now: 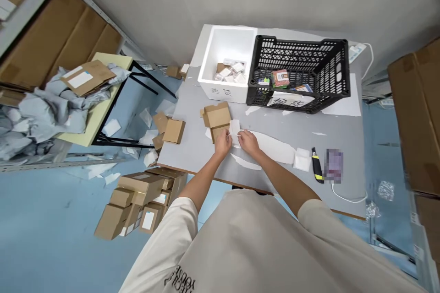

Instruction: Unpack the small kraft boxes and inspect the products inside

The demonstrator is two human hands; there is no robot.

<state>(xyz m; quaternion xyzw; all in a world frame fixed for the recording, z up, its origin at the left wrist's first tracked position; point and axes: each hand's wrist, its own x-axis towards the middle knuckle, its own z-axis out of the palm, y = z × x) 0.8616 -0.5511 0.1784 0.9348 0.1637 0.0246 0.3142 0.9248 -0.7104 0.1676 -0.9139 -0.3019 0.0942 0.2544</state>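
Observation:
Between my two hands is a small white packet [234,127], thin and pale, held just above the table. My left hand [223,143] pinches its left side, and my right hand [249,142] grips its right side; the fingertips are small in view. Right behind my left hand lies an opened brown cardboard box [217,116] with its flaps spread. A long torn strip of white paper [271,146] runs under and to the right of my right hand. What the white packet contains cannot be made out.
A white foam bin [227,94] with small packets and a black plastic crate [282,104] stand at the back. A closed small box [173,131] sits left. White packets [302,159], a utility knife [316,165] and a blurred phone-like object [334,165] with cable lie right.

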